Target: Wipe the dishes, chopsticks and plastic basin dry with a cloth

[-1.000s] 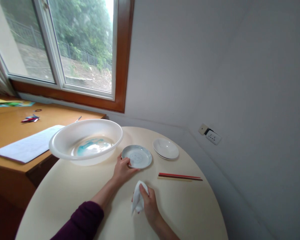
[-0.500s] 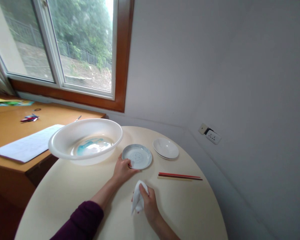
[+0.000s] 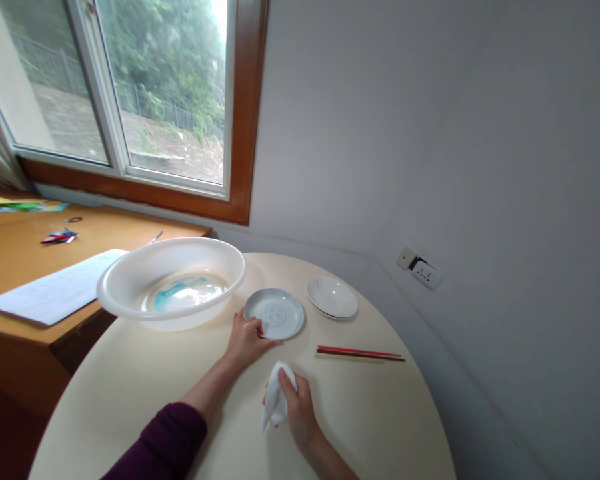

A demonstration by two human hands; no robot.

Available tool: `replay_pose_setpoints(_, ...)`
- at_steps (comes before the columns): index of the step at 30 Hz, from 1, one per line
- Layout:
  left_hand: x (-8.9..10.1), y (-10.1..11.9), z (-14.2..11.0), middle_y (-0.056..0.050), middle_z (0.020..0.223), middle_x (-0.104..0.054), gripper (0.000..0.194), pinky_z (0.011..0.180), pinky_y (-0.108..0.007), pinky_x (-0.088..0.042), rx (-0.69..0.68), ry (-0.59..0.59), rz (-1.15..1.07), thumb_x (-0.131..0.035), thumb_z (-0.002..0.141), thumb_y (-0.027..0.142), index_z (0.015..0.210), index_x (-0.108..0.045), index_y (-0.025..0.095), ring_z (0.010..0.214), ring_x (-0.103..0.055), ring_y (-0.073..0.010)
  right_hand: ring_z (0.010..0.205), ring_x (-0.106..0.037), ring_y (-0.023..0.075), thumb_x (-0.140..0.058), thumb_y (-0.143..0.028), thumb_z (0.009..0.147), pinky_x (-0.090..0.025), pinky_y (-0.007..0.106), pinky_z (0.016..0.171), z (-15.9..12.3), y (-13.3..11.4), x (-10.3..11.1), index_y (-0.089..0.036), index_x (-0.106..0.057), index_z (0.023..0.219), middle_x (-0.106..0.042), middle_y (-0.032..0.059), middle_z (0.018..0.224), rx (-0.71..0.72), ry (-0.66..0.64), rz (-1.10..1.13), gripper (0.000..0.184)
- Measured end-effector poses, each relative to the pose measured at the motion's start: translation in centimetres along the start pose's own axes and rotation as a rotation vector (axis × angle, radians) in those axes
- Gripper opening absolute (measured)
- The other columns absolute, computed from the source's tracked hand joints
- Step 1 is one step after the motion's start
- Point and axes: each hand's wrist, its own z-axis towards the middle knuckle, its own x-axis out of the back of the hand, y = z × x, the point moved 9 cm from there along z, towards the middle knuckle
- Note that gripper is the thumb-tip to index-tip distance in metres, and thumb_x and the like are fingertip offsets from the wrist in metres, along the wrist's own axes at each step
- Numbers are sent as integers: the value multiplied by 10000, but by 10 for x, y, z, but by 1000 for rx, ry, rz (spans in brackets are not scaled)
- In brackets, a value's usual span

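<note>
My left hand [image 3: 247,339] grips the near-left rim of a pale blue-grey patterned plate [image 3: 279,313], its fingers closed on the edge. The plate lies on or just over the round cream table [image 3: 220,420]; I cannot tell whether it touches. Closer to me, my right hand [image 3: 298,408] is closed around a crumpled white cloth or tissue [image 3: 277,399], thumb on top. Right of the plate sit white dishes [image 3: 331,296], apparently stacked. Several chopsticks [image 3: 359,353] in red, dark and pale colours lie side by side to the right of my hands.
A large translucent basin [image 3: 111,301] with a blue patch at its bottom stands at the table's left. Beyond it, a wooden desk [image 3: 105,223] carries a white sheet [image 3: 55,287] and pens [image 3: 60,236]. A wall with a socket [image 3: 427,274] borders the right.
</note>
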Motion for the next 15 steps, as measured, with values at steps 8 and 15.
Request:
replay_pose_setpoints(8,-4,-2,-1,-58,774,-638,354,993,-524,-252,29,-55,-7,-753,533,486,573,-534,211,1116,-412,-356,284,-434,89,-580,-766,548,-326,188,266,-1,-1,-2,-167,-499,601,-526,-14,398,8,-9,0,607)
replay_pose_setpoints(15,-9,-7,-1,-75,1069,-605,348,981,-620,-180,52,-85,30,-756,536,485,622,-584,194,1184,-375,-362,272,-410,76,-580,-778,532,-322,182,268,1,1,0,-173,-478,595,-519,-25,393,12,-4,5,616)
